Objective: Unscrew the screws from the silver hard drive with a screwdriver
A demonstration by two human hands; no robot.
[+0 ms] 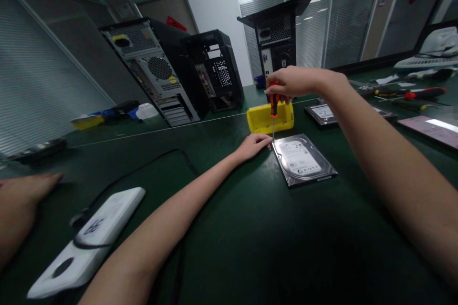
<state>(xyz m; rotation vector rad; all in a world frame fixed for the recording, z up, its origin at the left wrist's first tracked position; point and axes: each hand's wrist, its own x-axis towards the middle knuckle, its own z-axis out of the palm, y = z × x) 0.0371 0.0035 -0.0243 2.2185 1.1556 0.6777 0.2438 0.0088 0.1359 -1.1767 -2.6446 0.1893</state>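
The right hand (295, 83) has its fingers closed around a red-handled screwdriver (274, 105), held upright with its tip at the 11 o'clock corner of the hard drive (304, 159), which lies flat on the counter (250, 228). The left hand (252, 145), fingers loose and gripping nothing, touches that corner from 9 o'clock.

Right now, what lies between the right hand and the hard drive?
Head view: only a screwdriver; the right hand grips its handle, the shaft points down at a corner of the hard drive.
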